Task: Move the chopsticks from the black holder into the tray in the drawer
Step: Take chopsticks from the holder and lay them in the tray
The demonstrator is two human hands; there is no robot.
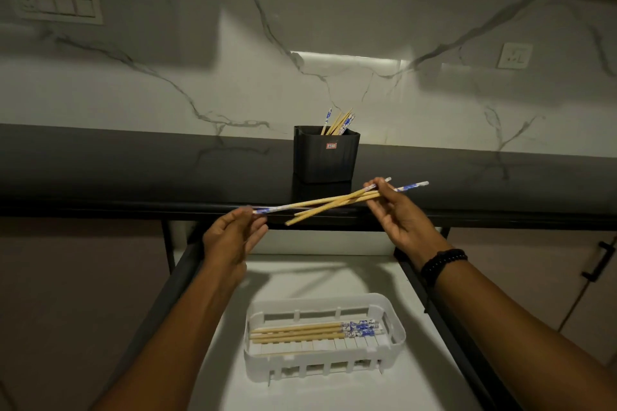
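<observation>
We count three held chopsticks (pixel 334 202) mid-air above open drawer (pixel 334 272). Left hand (pixel 230 238) pinches blue end of one; right hand (pixel 399 215) pinches other ends, fingers closed. White tray (pixel 394 327) holds about four chopsticks. Black holder (pixel 325 153) on tabletop (pixel 133 170) holds several more, count unclear.

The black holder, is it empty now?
Not empty. Several chopsticks stick up out of the black holder on the counter.
</observation>
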